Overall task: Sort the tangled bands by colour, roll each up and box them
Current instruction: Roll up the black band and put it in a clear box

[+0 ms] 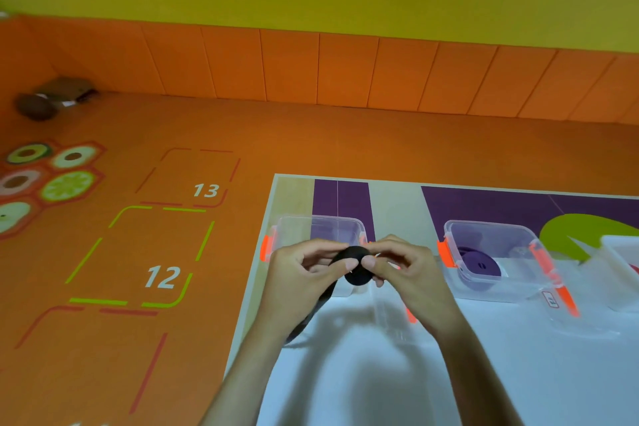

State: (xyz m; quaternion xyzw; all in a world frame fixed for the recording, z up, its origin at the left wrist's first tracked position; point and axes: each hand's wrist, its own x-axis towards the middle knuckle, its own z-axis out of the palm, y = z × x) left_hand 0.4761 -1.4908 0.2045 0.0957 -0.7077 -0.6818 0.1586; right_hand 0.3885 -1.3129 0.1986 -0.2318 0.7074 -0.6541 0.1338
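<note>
A black band [356,264] is partly wound into a flat roll, held above the table's left end. My left hand [304,273] pinches the roll from the left and my right hand [404,270] pinches it from the right, thumbs meeting at its front. The band's loose tail [313,315] hangs down under my left wrist to the table. Behind the roll stands a clear box [321,228] with orange latches; its contents are hidden by my hands. A second clear box [498,252] to the right holds a rolled purple band [480,264].
The table [518,373] carries a white sheet over a purple and green top, and its left edge runs beside my left arm. Part of a white container [622,259] shows at the far right. An orange floor with numbered squares lies to the left.
</note>
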